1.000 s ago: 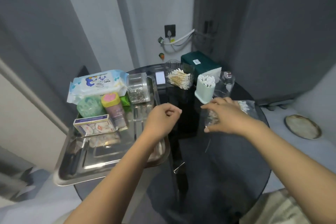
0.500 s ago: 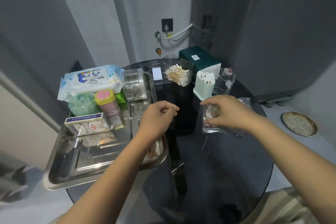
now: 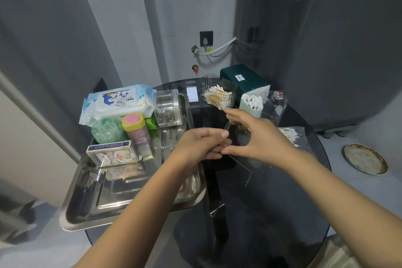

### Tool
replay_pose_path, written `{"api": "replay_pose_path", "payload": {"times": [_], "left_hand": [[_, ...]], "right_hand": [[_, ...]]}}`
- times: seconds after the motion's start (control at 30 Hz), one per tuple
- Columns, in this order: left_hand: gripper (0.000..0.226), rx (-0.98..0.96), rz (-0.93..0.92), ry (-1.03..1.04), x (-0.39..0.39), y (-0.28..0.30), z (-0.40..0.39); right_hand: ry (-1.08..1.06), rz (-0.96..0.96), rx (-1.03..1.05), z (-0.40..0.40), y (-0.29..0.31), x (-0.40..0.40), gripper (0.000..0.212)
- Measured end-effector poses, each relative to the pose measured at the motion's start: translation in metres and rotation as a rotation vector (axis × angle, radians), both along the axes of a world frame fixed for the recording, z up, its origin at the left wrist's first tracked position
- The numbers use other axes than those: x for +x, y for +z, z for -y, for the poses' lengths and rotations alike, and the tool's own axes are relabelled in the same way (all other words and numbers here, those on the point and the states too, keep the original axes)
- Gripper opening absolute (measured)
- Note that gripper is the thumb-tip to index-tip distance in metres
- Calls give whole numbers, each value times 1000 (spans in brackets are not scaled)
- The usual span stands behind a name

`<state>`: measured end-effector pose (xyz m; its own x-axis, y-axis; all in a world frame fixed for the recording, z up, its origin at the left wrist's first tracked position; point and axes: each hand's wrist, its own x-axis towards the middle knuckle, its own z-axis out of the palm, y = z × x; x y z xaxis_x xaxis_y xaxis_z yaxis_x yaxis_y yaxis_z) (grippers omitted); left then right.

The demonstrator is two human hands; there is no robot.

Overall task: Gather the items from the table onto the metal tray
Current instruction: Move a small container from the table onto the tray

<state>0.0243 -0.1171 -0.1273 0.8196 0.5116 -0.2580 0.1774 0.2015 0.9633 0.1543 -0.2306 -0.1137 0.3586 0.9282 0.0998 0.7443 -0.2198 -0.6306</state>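
Lifted clear bag [image 3: 239,137] off table [image 3: 272,202] just now, pinched by both hands [image 3: 202,146] [image 3: 258,137]; ready to go on tray [image 3: 91,215].

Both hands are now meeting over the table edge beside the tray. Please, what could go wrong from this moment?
1. The clear plastic bag between the left hand and the right hand looks limp; small contents might spill on the glass table.
2. The metal tray overhangs the table; more weight there might tip it.
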Motion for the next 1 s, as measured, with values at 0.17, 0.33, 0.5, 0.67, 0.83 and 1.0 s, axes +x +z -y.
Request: {"api": "replay_pose_path", "payload": {"times": [0.17,0.33,0.5,0.67,0.83,1.0], "left_hand": [[9,24,1,58,5,0,0],[11,-4,22,125,5,1,-10],[14,-87,60,172,4,2,-17],[17,-48,57,110,17,7,-18],[18,-70,61,58,42,8,-26],[19,-87,68,68,61,6,-33]], "right_hand": [[-4,0,-22,-3,2,4,94],[-34,25,-83,-2,1,14,92],[-81,-374,-77,-2,3,20,59],[-55,-1069,-152,0,15,30,47],[89,-1382,-179,0,11,46,43],[21,-1334,-113,-4,8,58,47]]}}
